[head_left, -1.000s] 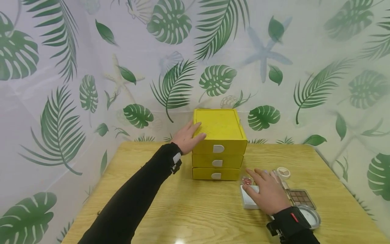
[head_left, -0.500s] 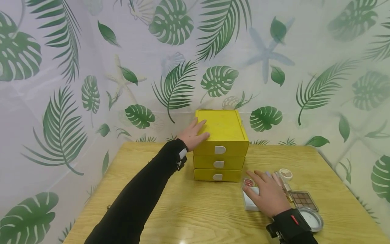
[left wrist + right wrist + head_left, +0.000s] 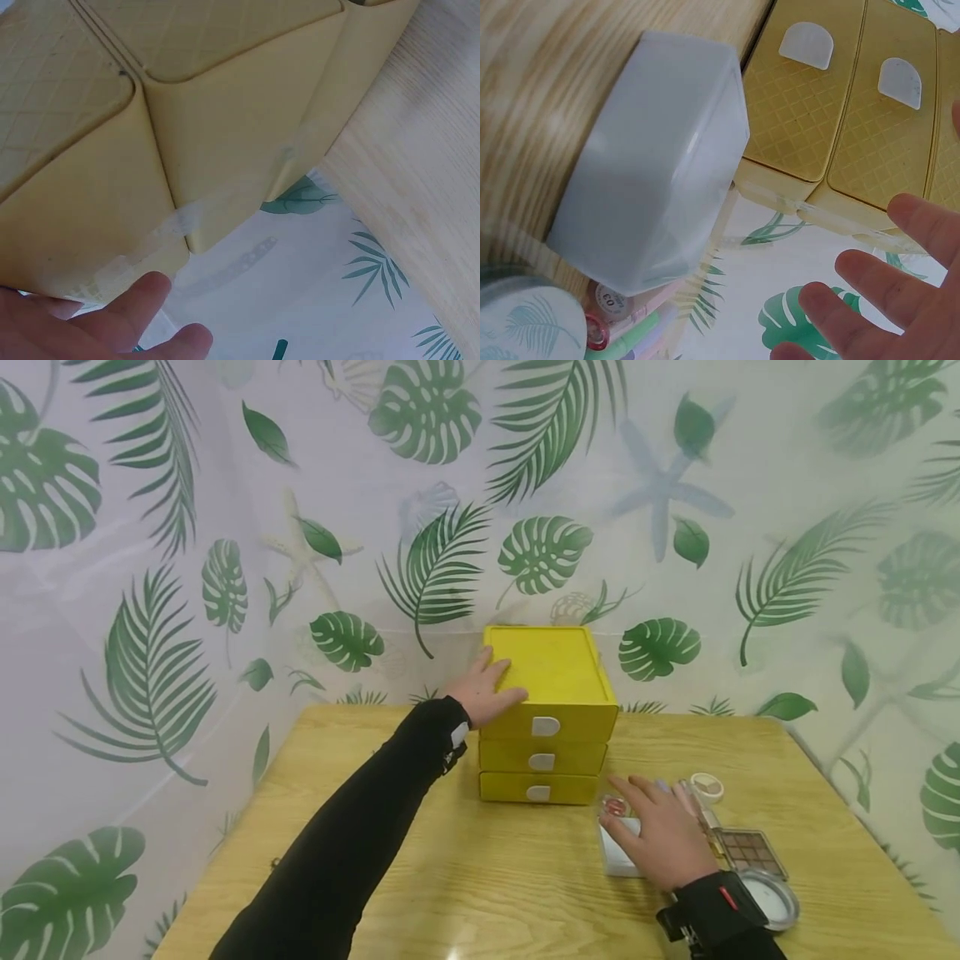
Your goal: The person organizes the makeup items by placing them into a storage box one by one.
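A yellow three-drawer box [image 3: 547, 668] with white tab handles stands at the back of the table. My left hand [image 3: 483, 693] rests at its upper left edge, fingers spread and thumb reaching toward the front. The left wrist view shows those fingertips [image 3: 154, 289] right at the box's side. My right hand [image 3: 667, 839] is spread with bent-free fingers over a white box [image 3: 617, 852], partly covering it. In the right wrist view the white box [image 3: 652, 165] lies beside the hand, and nothing is between the fingers [image 3: 870, 277].
Around the right hand lie a small red-and-clear pot [image 3: 615, 806], several slim tubes [image 3: 686, 797], a round white compact [image 3: 707, 787], a brown eyeshadow palette [image 3: 752, 852] and a round silver-rimmed mirror [image 3: 772, 897]. A leaf-printed curtain [image 3: 360, 552] hangs behind the wooden table [image 3: 465, 877].
My left hand has slid slightly to the right on the yellow box. The head view has shifted a little; my right hand keeps its place over the white box.
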{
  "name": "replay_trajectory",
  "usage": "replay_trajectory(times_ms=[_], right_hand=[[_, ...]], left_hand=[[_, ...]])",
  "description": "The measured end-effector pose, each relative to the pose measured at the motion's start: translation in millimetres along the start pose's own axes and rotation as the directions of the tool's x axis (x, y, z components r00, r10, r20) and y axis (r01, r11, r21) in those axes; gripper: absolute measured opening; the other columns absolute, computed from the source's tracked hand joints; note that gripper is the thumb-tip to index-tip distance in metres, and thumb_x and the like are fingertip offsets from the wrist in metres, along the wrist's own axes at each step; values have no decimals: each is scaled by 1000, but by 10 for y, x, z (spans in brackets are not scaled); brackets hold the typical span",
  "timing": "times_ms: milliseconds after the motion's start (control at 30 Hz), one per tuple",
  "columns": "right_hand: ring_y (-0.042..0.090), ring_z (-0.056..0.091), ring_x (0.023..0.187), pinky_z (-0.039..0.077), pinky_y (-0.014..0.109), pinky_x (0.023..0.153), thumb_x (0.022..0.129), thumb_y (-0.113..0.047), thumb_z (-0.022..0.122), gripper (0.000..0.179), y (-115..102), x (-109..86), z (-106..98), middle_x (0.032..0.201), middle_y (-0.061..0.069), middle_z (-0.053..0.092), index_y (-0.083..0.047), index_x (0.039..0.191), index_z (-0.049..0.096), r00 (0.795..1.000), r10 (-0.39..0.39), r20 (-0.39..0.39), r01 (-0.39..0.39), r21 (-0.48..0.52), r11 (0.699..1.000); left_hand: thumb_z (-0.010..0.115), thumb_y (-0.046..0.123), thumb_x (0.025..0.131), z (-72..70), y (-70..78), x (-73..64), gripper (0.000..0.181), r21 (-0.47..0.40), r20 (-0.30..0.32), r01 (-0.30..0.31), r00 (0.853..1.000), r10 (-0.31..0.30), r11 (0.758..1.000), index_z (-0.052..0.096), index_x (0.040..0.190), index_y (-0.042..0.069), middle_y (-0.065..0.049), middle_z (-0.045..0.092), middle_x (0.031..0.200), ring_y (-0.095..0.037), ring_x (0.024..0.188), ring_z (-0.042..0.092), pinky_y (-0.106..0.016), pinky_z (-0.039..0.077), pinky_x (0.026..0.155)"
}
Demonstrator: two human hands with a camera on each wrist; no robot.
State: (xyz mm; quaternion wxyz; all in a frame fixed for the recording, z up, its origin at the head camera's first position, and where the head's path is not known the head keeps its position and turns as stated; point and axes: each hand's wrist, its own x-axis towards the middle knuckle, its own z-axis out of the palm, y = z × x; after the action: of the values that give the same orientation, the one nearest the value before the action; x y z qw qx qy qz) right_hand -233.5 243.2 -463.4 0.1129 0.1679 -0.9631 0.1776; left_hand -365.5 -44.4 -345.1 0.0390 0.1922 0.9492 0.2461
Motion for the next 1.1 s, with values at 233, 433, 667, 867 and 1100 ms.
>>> replay_trajectory(times_ms=[233, 433, 667, 867, 1100], right_hand=[[41, 35, 124, 10, 60, 108, 95, -54, 47, 61, -44, 10, -22, 139, 23, 41, -18, 144, 40, 1000, 16, 1, -16, 33, 999], [40, 39, 121, 37, 60, 95, 93, -65, 39, 70, -143, 45, -31, 140, 21, 40, -17, 144, 40, 999, 27, 19, -29, 61, 998], [35, 42, 120, 40, 55, 94, 94, -60, 43, 65, -224, 138, -128, 142, 18, 39, -17, 144, 40, 1000, -3, -21, 4, 59, 998], [30, 48, 115, 48, 45, 88, 95, -42, 55, 57, -349, 224, -221, 142, 16, 39, -16, 144, 39, 997, -63, -49, 67, 83, 994], [33, 44, 118, 43, 53, 92, 94, -40, 58, 57, -472, 340, -322, 137, 15, 44, -15, 143, 41, 989, -114, -100, 122, 80, 989]], left_hand=[[43, 58, 93, 31, 54, 18, 72, -6, -15, -9, 1000, 8, 1000, 26, 150, 17, -7, 1, 158, -27, 136, 20, -48, 29, 108], [44, 58, 93, 46, 29, 8, 72, 15, -15, -14, 1000, 14, 1000, 26, 150, 16, -8, 3, 158, -24, 137, 16, -46, 26, 110], [42, 58, 95, 31, 22, 9, 74, 42, 1, -37, 999, 37, 998, 23, 151, 14, -9, 0, 158, -24, 138, 14, -44, 24, 111], [45, 55, 95, 30, -52, 10, 74, -2, 9, -49, 999, 49, 999, 22, 151, 13, -10, -5, 157, -22, 139, 8, -42, 20, 113], [46, 53, 95, 13, -60, 16, 74, -34, 17, -82, 996, 83, 996, 21, 151, 11, -10, -2, 158, -22, 139, 7, -45, 20, 113]])
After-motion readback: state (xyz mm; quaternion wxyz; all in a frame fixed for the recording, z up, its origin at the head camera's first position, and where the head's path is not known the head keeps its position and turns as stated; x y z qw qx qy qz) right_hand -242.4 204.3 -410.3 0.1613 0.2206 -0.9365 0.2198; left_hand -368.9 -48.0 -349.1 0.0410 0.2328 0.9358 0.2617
